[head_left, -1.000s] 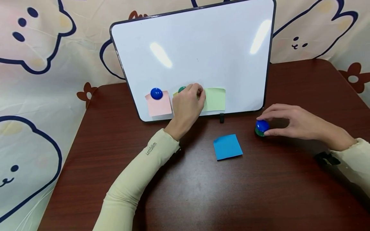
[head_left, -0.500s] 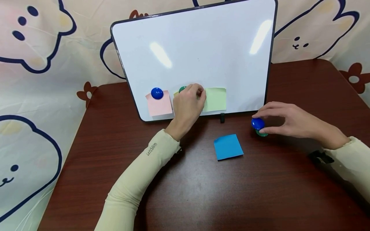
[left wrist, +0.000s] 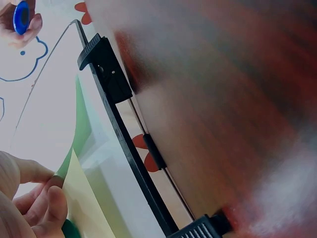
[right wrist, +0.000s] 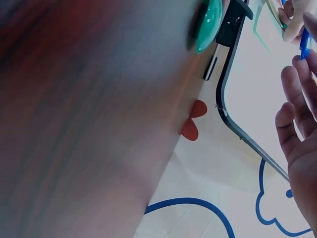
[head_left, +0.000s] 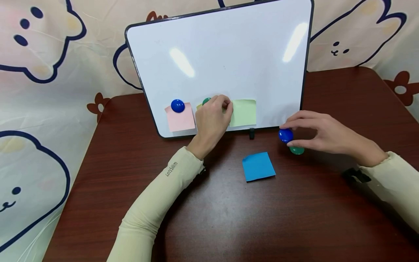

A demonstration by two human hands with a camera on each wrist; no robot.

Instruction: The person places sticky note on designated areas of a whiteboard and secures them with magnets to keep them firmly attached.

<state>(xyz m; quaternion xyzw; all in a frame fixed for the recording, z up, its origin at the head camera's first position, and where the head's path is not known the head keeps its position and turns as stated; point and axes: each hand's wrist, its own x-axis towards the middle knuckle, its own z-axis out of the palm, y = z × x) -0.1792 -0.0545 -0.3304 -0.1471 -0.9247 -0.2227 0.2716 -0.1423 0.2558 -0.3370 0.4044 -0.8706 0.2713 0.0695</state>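
Observation:
At the whiteboard, my left hand (head_left: 212, 116) pinches the edge of the light green sticky note (head_left: 243, 112), also seen between thumb and finger in the left wrist view. That hand partly covers a yellow sticky note (left wrist: 86, 198) and a green magnet (head_left: 206, 100). My right hand (head_left: 327, 133) holds a round blue magnet (head_left: 286, 135) between thumb and fingers, in front of the board's lower right corner. Just below it, another green magnet (head_left: 297, 150) lies on the table. A pink sticky note (head_left: 180, 119) hangs at the board's left under a second blue magnet (head_left: 178, 106).
The black-framed whiteboard (head_left: 222, 54) leans upright on the dark wooden table (head_left: 262, 218). A blue sticky note (head_left: 259, 166) lies in front of it. A black clip foot (head_left: 251, 133) sticks out under the board's lower edge. Patterned cloth (head_left: 65, 105) hangs behind.
My right hand has lifted the blue magnet off the green one and carried it left toward the board, uncovering the green magnet. My left hand has stayed in place.

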